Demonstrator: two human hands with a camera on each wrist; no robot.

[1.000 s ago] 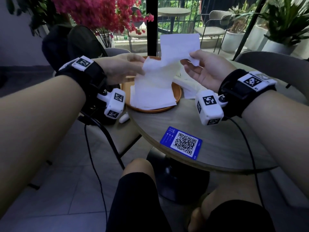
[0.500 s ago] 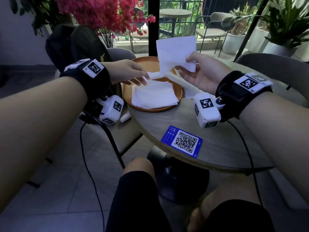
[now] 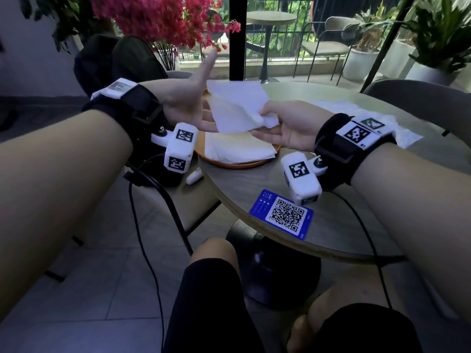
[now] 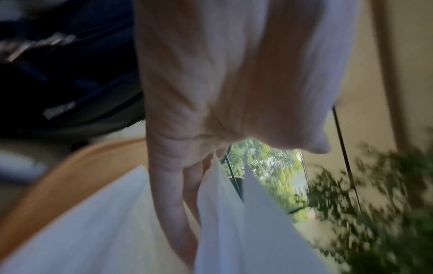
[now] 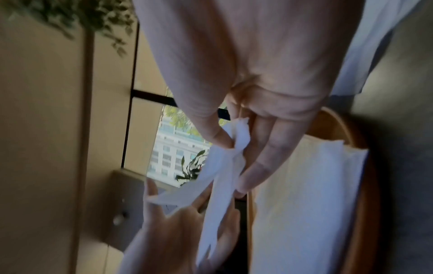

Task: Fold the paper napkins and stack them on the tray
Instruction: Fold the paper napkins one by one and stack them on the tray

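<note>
A white paper napkin (image 3: 237, 108) hangs half folded above the orange tray (image 3: 229, 164). My right hand (image 3: 265, 116) pinches its near corner between thumb and fingers. My left hand (image 3: 198, 105) is flat against the napkin's left side, fingers straight and thumb pointing up. Folded napkins (image 3: 239, 149) lie stacked on the tray beneath. In the left wrist view the left hand's fingers (image 4: 178, 194) lie straight along the napkin (image 4: 234, 222). In the right wrist view the right hand (image 5: 234, 148) pinches the bunched napkin (image 5: 220, 185) beside the stack (image 5: 304, 204).
The tray sits at the left edge of a round grey table (image 3: 254, 184). Unfolded napkins (image 3: 356, 108) lie spread at the table's right, partly under my right wrist. A blue QR card (image 3: 283, 215) lies near the front edge. A chair holding a small white object (image 3: 193, 175) stands at left.
My right hand has brought the napkin down and to the left, over the tray. My left hand has let go of the paper, turned palm-in and opened flat against it.
</note>
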